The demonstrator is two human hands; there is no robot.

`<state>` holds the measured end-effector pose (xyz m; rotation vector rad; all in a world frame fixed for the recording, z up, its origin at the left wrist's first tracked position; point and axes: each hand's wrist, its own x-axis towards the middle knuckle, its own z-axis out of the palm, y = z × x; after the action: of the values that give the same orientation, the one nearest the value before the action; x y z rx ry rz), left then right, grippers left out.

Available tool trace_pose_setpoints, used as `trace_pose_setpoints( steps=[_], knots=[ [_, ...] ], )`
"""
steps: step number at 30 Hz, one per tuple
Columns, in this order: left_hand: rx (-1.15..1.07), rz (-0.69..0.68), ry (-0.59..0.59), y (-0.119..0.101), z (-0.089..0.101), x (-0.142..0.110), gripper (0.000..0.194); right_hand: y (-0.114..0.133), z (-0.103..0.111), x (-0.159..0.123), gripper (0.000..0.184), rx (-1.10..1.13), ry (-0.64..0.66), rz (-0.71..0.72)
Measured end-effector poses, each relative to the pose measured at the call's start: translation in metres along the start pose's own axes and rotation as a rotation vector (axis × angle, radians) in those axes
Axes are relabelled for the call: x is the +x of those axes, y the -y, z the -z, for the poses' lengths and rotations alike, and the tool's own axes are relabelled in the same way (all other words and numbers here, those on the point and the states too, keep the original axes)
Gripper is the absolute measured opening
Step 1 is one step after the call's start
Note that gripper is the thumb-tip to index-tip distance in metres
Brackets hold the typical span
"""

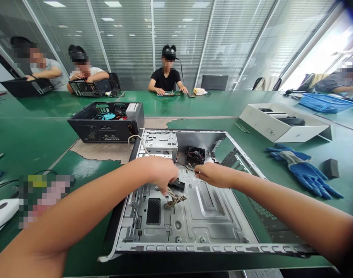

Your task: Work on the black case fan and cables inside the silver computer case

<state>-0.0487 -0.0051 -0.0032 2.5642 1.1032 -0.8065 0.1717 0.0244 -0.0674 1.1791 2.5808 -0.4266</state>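
An open metal computer case (190, 231) lies on its side in front of me. Over its left half is my left hand (164, 172), fingers curled in; what they hold is hidden. Just below it a bundle of beige twisted cables (174, 199) rests on the case floor, with a black part (178, 185) beside it. My right hand (207, 173), closed in a pinch, is on a thin dark cable (185, 166) that runs toward the left hand. Behind the hands sits a black case fan (195, 155), near the silver drive bay (160, 143).
A second black case (106, 129) stands behind on the left. On the right are blue gloves (305, 170), a dark grey block (330, 168), a white box (283, 127) and a blue basket (324, 102). Several people work around the green table (92, 208).
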Motion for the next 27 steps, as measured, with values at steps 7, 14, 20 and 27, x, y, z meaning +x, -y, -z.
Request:
trace_pose_setpoints(
  steps=[7,14,20,27],
  knots=[
    [0.108,0.075,-0.009,0.007,-0.032,-0.011,0.019,0.012,-0.01,0.002,0.024,-0.081,0.047,0.027],
    [0.088,0.03,-0.075,0.009,-0.031,-0.013,0.022,0.02,-0.009,0.0,0.022,-0.157,0.084,0.024],
    [0.021,-0.085,-0.054,0.011,-0.03,-0.015,0.017,0.02,-0.02,0.0,0.022,-0.168,0.084,0.058],
    [-0.105,-0.144,-0.156,0.02,-0.035,-0.013,0.011,0.024,-0.012,-0.007,0.028,-0.094,0.237,0.123]
  ],
)
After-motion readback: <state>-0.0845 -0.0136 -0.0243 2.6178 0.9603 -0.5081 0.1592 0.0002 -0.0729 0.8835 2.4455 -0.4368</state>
